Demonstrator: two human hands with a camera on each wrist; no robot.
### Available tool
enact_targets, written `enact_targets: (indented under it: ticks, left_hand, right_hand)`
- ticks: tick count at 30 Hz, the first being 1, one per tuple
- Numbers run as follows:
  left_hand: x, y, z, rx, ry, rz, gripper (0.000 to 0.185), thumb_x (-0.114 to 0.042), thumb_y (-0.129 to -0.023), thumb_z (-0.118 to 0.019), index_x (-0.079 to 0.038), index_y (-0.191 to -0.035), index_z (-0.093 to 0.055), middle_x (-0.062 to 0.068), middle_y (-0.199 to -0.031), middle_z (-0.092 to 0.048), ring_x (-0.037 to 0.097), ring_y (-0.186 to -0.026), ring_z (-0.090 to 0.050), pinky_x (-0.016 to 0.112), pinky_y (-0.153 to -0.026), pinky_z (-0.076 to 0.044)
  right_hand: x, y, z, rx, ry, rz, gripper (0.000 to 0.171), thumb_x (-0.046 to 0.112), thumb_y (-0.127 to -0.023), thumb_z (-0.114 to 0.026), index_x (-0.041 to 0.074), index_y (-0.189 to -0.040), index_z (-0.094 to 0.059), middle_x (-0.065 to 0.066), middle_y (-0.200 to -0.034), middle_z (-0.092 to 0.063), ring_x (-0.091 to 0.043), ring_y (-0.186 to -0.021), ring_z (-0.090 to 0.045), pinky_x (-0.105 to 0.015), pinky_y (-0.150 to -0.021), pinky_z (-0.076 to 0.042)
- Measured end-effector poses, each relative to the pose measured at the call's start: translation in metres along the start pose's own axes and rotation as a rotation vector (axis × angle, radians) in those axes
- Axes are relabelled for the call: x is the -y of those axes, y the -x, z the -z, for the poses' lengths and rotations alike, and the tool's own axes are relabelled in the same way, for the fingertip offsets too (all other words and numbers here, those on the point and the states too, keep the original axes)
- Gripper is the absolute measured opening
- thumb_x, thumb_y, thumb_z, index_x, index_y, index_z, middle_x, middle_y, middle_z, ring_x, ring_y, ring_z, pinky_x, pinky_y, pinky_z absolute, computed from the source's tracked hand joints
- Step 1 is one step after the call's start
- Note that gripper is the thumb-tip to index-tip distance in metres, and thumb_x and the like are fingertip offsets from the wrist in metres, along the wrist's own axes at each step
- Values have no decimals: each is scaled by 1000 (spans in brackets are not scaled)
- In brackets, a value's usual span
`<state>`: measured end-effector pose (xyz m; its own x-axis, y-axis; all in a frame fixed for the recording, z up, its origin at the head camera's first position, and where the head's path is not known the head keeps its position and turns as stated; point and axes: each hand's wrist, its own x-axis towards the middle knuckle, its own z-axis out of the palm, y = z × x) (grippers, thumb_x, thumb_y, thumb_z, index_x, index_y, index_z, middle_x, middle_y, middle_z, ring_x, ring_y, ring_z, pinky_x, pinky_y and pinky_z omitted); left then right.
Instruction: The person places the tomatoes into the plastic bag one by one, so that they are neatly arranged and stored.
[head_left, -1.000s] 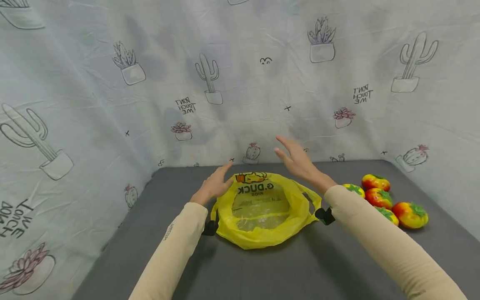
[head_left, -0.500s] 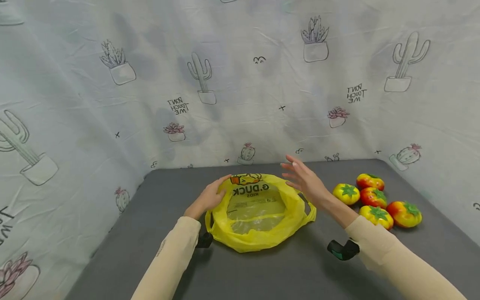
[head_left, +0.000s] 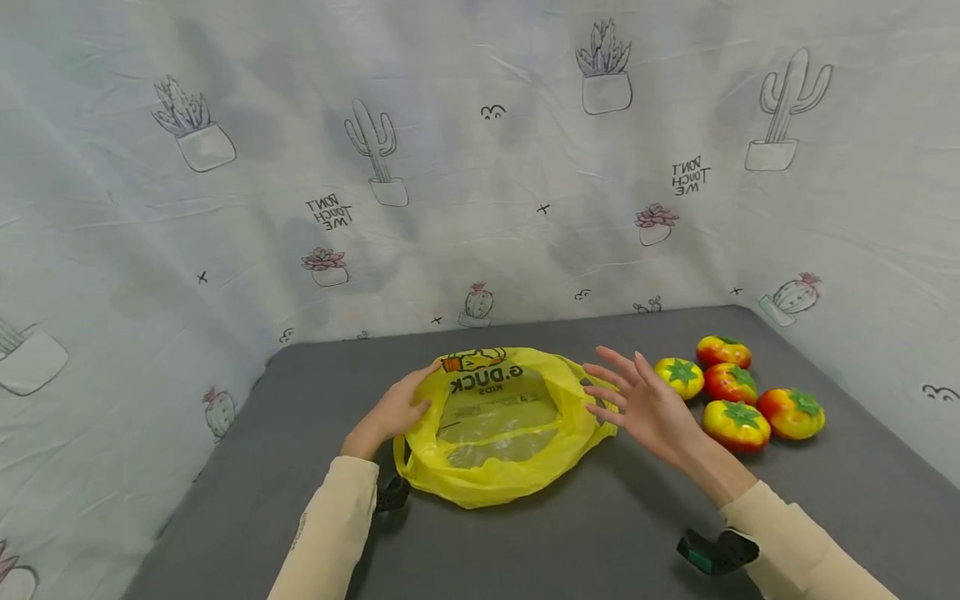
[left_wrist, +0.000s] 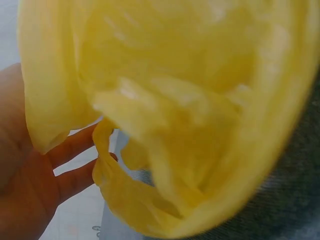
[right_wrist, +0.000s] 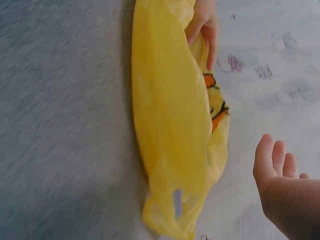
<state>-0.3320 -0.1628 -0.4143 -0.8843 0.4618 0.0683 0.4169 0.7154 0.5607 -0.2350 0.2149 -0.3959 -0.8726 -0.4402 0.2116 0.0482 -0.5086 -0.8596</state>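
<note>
A yellow plastic bag [head_left: 480, 487] with duck lettering lies with its mouth spread wide on the grey table. My left hand [head_left: 390, 412] rests at its left rim, fingers fairly straight along the plastic. In the left wrist view, part of the left hand [left_wrist: 25, 185] is covered by the yellow plastic, and its fingers show behind a bag handle [left_wrist: 117, 187]. My right hand [head_left: 648, 408] hovers apart from the bag's right side, fingers spread and holding nothing. Between the bag and that hand's right lie several red-and-yellow fruits [head_left: 737, 425] with green leafy tops.
The grey table [head_left: 540, 550] meets a pale cloth backdrop [head_left: 450, 233] printed with cacti, which hangs behind it and along both sides. A dark wrist device [head_left: 717, 552] hangs below the right sleeve, and another dark device [head_left: 392, 494] sits under the left wrist.
My right hand has moved from above the bag's far right side toward the right and nearer me, turning its palm. My left hand has settled at the bag's left rim. The view has shifted slightly right.
</note>
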Motion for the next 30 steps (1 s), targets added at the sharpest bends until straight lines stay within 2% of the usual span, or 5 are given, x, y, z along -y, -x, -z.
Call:
enact_targets:
  ticks: [7, 14, 22, 25, 30]
  left_hand:
    - [2, 4, 0, -25, -11, 4, 68, 1, -93, -57, -14, -152, -27, 19, -150, -29, 40, -134, -29, 55, -97, -35]
    - [3, 6, 0, -54, -7, -4, 67, -2, -95, -55, -14, -153, -24, 17, -152, -27, 39, -136, -26, 58, -103, -27]
    - [10, 4, 0, -70, -10, -39, 67, -1, -95, -54, -13, -153, -23, 17, -152, -28, 39, -136, -27, 58, -103, -28]
    - [11, 4, 0, -67, 2, -41, 67, -1, -95, -54, -13, -153, -22, 17, -152, -27, 40, -136, -26, 58, -103, -28]
    - [13, 4, -1, -62, -12, -31, 68, -1, -95, -54, -13, -154, -21, 17, -153, -26, 40, -136, -26, 58, -103, -28]
  right_hand:
    - [6, 20, 21, 55, -130, 62, 55, 34, -105, -8, 16, -147, -38, -6, -138, -48, -25, -122, -46, -41, -102, -37]
    - [23, 37, 37, 11, -203, 118, 53, 33, -105, -12, 16, -143, -45, -7, -137, -49, -26, -122, -47, -40, -101, -39]
    - [27, 56, 56, 44, -375, 173, 55, 31, -105, -12, 8, -143, -43, -11, -137, -48, -29, -124, -46, -47, -102, -36]
    - [30, 64, 61, 12, -391, 222, 53, 30, -105, -14, 5, -141, -44, -14, -135, -48, -30, -122, -47, -48, -100, -38]
    - [38, 77, 65, -146, -294, 353, 43, 23, -106, -21, 1, -130, -50, -16, -124, -55, -29, -113, -53, -45, -93, -45]
